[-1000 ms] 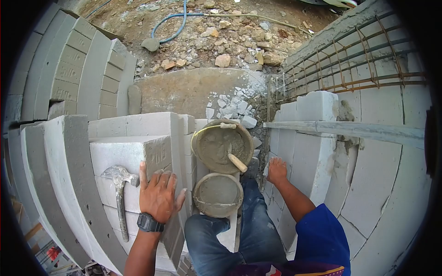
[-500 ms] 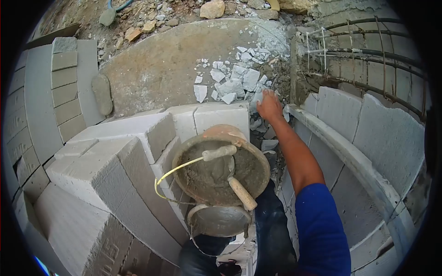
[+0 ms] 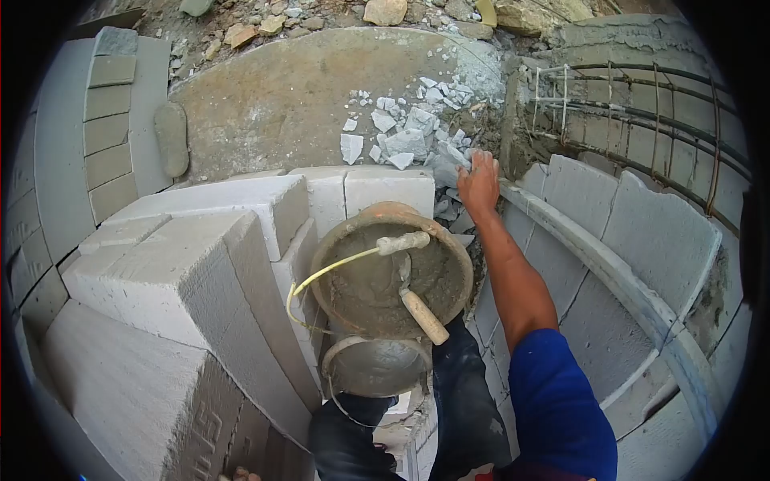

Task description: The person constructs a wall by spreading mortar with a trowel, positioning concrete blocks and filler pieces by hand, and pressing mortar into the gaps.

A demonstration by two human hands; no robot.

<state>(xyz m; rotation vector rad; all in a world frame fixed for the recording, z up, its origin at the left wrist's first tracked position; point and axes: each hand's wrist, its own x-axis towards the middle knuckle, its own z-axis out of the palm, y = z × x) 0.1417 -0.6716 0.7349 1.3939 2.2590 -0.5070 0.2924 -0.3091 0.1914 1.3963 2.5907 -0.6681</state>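
My right hand [image 3: 480, 178] reaches forward to the right side of a pile of broken white block pieces [image 3: 407, 138], close to the upper end of a long pale rail [image 3: 589, 232]. Its fingers look slightly apart and bent downward; no held thing shows, though the underside is hidden. Only a few fingertips of my left hand [image 3: 241, 474] show at the bottom edge, by the stacked blocks. Between the arms stands a bucket of wet mortar [image 3: 319, 280] with a yellow wire handle. A trowel [image 3: 423, 316] with a wooden grip rests in the mortar, touched by neither hand.
White blocks [image 3: 160, 280] are stacked at my left. A second bucket [image 3: 377, 389] stands nearer my legs. On the right are a block wall [image 3: 658, 232] and a rebar cage [image 3: 642, 104]. Beyond lie a concrete slab [image 3: 265, 104] and loose stones [image 3: 385, 11].
The view has shifted slightly, so the buckets sit a little right and higher. My right hand stays by the rubble, its fingers a bit more spread. Left fingertips show slightly more.
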